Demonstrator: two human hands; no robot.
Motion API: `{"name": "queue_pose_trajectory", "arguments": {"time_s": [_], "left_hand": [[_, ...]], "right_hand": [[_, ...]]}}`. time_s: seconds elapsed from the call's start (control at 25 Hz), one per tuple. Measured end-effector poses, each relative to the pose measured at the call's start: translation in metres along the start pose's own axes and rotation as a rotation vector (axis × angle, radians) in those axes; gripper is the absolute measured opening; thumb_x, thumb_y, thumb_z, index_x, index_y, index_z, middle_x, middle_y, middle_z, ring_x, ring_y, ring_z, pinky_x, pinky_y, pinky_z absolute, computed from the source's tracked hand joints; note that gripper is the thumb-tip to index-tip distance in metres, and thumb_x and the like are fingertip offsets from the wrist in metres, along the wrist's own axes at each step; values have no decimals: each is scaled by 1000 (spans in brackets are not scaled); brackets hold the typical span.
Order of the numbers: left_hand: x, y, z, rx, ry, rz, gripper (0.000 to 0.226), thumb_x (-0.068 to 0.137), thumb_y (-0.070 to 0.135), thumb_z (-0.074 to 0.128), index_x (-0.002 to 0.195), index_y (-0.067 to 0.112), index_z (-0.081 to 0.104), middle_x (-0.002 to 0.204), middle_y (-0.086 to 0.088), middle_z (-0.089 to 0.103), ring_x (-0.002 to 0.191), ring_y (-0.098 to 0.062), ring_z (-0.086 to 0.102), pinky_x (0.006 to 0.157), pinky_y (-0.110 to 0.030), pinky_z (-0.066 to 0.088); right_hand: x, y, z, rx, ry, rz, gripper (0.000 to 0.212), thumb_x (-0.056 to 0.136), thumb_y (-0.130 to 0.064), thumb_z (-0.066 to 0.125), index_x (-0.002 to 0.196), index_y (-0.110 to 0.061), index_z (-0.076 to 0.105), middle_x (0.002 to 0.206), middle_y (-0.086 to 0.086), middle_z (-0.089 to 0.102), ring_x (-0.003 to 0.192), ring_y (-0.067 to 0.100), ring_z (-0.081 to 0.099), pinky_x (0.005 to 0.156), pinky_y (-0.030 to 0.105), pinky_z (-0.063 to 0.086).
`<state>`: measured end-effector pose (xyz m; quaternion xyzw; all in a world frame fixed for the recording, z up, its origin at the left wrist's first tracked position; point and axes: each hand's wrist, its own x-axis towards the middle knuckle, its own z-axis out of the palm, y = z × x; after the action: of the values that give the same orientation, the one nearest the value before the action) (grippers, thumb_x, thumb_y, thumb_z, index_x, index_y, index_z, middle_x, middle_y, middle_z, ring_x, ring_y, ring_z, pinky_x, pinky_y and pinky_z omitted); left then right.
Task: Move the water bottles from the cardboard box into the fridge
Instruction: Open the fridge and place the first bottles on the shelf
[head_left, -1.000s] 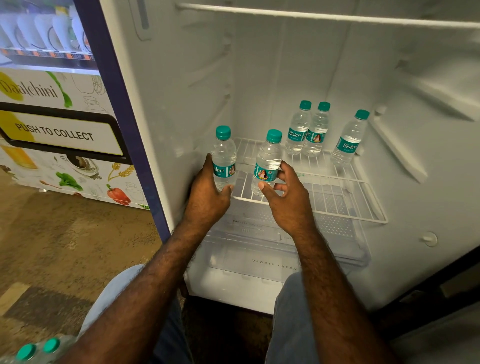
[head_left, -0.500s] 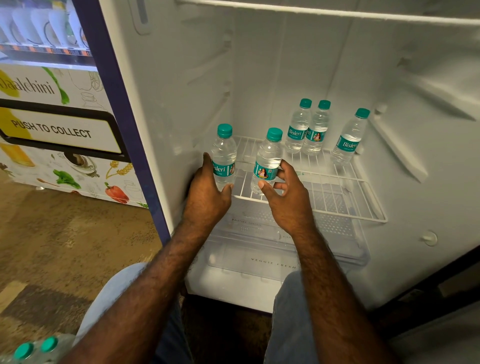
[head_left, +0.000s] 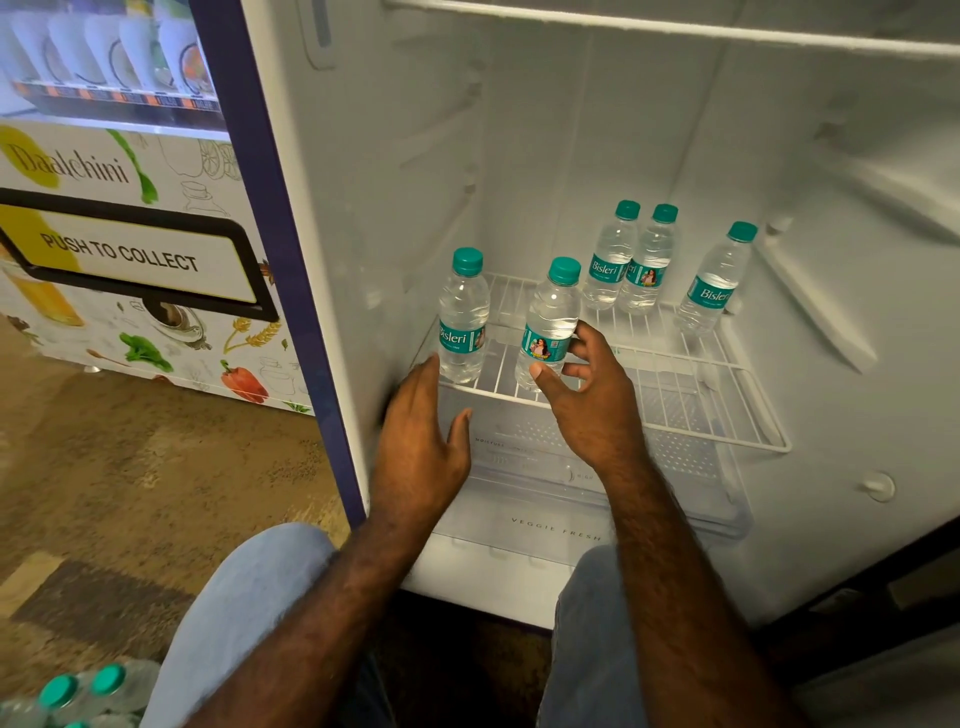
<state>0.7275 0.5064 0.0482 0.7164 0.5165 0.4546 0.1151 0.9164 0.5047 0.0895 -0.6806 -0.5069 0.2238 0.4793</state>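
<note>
Several small clear water bottles with teal caps stand upright on the white wire shelf (head_left: 727, 400) of the open fridge. Two are at the front: the left front bottle (head_left: 463, 317) and the right front bottle (head_left: 550, 325). Three more bottles (head_left: 631, 262) stand at the back. My left hand (head_left: 423, 441) is off the left front bottle, just below it, fingers apart and blurred. My right hand (head_left: 592, 389) still has its thumb and fingertips on the right front bottle's lower half. More teal-capped bottles (head_left: 78, 693) show at the bottom left; the cardboard box is hidden.
A clear vegetable drawer (head_left: 571, 499) sits under the wire shelf. The fridge's left wall (head_left: 374, 208) is close beside the left front bottle. A vending machine (head_left: 119, 208) stands to the left on a brown floor. My knees in blue jeans are in front of the fridge.
My left hand has let go of the left front bottle and pulled back and down. My right hand has loosened its hold on the right front bottle. Both bottles stay upright.
</note>
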Motion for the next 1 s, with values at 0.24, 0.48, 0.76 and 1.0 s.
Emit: {"name": "queue_pose_trajectory", "arguments": {"time_s": [0.24, 0.48, 0.76, 1.0], "left_hand": [[-43, -5, 5, 79, -247, -6, 59, 97, 34, 67, 149, 14, 50, 147, -5, 57, 137, -23, 52, 115, -31, 38], [-34, -22, 37, 347, -599, -16, 83, 102, 65, 31, 165, 15, 9, 173, -6, 7, 160, -23, 2, 129, -38, 4], [-13, -26, 53, 537, -654, -45, 98, 88, 77, 3, 164, 16, -4, 171, -11, -12, 158, -29, -14, 127, -52, -9], [-10, -33, 59, 539, -645, -62, 96, 93, 79, 11, 164, 17, -2, 171, -12, -11, 158, -30, -13, 123, -48, -16]], "right_hand": [[5, 0, -4, 20, -45, 13, 74, 89, -28, 82, 150, -25, 42, 149, 1, 59, 129, 20, 62, 106, 40, 52], [3, -5, 1, -56, 8, -23, 72, 87, -34, 84, 148, -23, 48, 145, 0, 61, 125, 20, 63, 102, 39, 56], [-3, -6, 12, -185, 83, -66, 72, 86, -45, 82, 146, -19, 52, 141, 4, 57, 125, 20, 59, 98, 31, 53], [-11, 0, 9, -105, 53, -55, 75, 88, -42, 82, 151, -23, 45, 149, 0, 57, 125, 13, 58, 96, 27, 52]]}}
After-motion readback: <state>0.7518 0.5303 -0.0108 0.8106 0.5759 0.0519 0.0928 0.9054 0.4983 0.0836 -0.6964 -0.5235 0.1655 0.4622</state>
